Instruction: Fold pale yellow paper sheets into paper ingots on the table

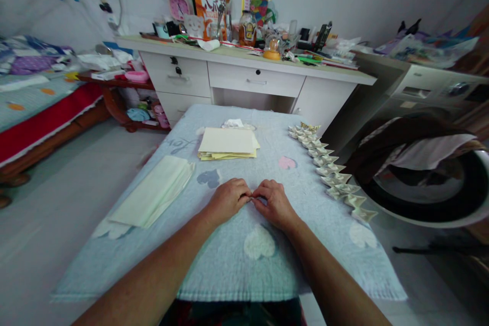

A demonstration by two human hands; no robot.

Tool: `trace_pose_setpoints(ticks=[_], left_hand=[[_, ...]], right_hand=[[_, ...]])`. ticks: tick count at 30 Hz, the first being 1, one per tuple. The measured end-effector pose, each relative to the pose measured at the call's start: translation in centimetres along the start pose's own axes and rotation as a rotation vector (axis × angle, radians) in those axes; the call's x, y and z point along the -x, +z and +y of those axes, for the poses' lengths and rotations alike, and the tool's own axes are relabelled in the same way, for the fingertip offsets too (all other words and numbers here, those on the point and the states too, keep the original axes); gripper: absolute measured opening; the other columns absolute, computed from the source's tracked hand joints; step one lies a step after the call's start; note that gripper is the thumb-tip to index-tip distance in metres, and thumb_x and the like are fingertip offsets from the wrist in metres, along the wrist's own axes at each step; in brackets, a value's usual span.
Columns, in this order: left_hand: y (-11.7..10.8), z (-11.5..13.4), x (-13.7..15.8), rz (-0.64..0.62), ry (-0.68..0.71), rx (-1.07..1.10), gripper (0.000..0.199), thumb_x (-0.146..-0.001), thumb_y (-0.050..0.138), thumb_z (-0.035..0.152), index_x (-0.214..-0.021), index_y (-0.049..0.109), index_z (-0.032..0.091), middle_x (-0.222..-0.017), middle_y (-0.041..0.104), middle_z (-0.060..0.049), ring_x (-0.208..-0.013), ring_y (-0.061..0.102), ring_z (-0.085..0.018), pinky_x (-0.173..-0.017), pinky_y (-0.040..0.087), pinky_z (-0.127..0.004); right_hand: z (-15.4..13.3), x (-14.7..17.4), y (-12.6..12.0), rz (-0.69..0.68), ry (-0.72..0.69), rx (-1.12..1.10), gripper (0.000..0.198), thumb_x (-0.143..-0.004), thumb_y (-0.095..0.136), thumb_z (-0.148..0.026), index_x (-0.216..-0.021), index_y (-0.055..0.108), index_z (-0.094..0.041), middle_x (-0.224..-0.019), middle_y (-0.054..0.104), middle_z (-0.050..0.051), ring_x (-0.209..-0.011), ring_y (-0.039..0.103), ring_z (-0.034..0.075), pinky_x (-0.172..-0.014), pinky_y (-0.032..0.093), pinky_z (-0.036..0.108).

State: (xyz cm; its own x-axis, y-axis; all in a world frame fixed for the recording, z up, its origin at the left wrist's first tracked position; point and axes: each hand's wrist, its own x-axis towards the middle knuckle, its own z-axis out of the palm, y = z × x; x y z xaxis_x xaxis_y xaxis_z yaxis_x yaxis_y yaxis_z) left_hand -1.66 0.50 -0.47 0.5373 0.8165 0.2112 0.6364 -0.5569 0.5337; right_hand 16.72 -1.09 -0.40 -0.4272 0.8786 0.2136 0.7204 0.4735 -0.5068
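On the heart-patterned cloth (229,270), the fingertips of the left hand (230,197) and right hand (273,203) are pinched close together; what is gripped cannot be told. Folded pale sheets (153,191) are laid left, boat-shaped paper folds (336,179) lined up right, a paper stack (228,141) set farther.

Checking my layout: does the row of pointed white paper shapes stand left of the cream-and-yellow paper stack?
No, the row lies right of the stack.
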Motion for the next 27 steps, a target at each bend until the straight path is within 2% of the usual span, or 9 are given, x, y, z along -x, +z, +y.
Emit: trace_pose_setpoints(ticks=[10,15,19,22,27], left_hand=[[-0.40,-0.09,0.10,0.014,-0.048,0.041,0.006,-0.080,0.059,0.018,-0.078,0.065,0.019,-0.082,0.060,-0.002,-0.085,0.056,-0.017,-0.076,0.043,-0.027],[-0.24,-0.05,-0.10,0.016,-0.050,0.051,0.011,-0.083,0.056,0.019,-0.076,0.064,0.018,-0.080,0.059,-0.002,-0.082,0.056,-0.016,-0.073,0.042,-0.026],[-0.12,-0.03,-0.23,0.019,-0.051,0.037,0.012,-0.084,0.055,0.018,-0.076,0.064,0.018,-0.081,0.059,-0.002,-0.084,0.055,-0.016,-0.074,0.041,-0.026],[-0.11,-0.04,-0.28,0.013,-0.047,0.038,0.013,-0.084,0.055,0.018,-0.076,0.065,0.018,-0.081,0.059,-0.003,-0.084,0.056,-0.016,-0.075,0.042,-0.027],[-0.23,0.00,-0.27,0.003,-0.040,0.021,0.014,-0.084,0.054,0.018,-0.076,0.065,0.018,-0.080,0.059,-0.003,-0.084,0.055,-0.017,-0.073,0.042,-0.027]], right_hand=[[0.31,-0.43,0.28,-0.003,-0.003,0.038,0.011,-0.086,0.059,-0.020,-0.088,0.070,-0.022,-0.084,0.061,0.003,-0.085,0.051,0.017,-0.079,0.030,0.031],[0.14,-0.46,0.14,-0.013,0.008,0.031,0.013,-0.089,0.056,-0.021,-0.088,0.069,-0.022,-0.085,0.061,0.003,-0.086,0.051,0.017,-0.079,0.030,0.031],[0.00,-0.35,0.01,-0.006,0.037,0.007,0.005,-0.084,0.061,-0.020,-0.088,0.065,-0.020,-0.085,0.060,0.002,-0.085,0.051,0.017,-0.078,0.030,0.031],[0.12,-0.23,0.09,0.032,0.048,-0.037,0.013,-0.079,0.063,-0.014,-0.090,0.060,-0.019,-0.085,0.059,0.000,-0.083,0.051,0.016,-0.078,0.031,0.030],[0.48,-0.07,0.33,0.074,0.047,-0.059,0.007,-0.078,0.064,-0.014,-0.082,0.060,-0.019,-0.088,0.054,0.002,-0.088,0.052,0.017,-0.079,0.034,0.029]])
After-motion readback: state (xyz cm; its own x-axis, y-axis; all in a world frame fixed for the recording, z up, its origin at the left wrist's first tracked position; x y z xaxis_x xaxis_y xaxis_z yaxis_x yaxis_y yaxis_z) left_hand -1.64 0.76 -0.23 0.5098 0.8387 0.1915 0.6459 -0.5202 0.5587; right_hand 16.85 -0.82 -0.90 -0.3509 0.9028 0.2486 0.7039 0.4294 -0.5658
